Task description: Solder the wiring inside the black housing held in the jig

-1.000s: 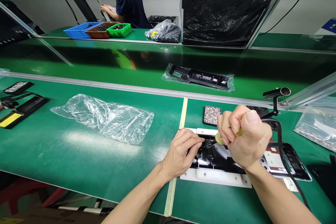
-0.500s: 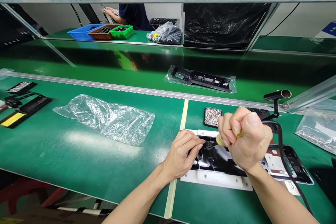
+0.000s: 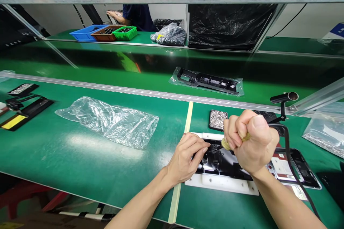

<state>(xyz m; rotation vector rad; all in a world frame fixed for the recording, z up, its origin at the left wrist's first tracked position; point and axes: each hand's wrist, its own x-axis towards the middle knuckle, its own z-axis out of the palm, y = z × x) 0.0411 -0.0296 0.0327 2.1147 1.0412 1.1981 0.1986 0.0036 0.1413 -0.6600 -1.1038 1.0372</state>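
Observation:
A long black plastic housing (image 3: pixel 225 162) lies in a white fixture (image 3: pixel 223 183) on the green bench. My left hand (image 3: pixel 186 157) is closed over the housing's left end, thumb and forefinger close together on it; what lies under the fingers is hidden. In a fist, my right hand (image 3: pixel 251 141) grips a corded screwdriver (image 3: pixel 226 144) with a yellowish wrapped grip. Its dark shaft slants down to the housing near my left fingertips. Most of the tool is hidden by the hand, and a black cable (image 3: pixel 288 157) loops beside my right wrist.
Behind the fixture sits a tray of small screws (image 3: pixel 218 118). A framed panel (image 3: pixel 301 168) lies to the right, below a metal tube on a stand (image 3: pixel 284 97). Crumpled clear plastic (image 3: pixel 113 121) lies left; a bagged black part (image 3: pixel 206 81) lies farther back. Another person (image 3: pixel 137 16) works beyond.
The view has shifted very slightly. Both hands, the screwdriver and the housing stay in the same place.

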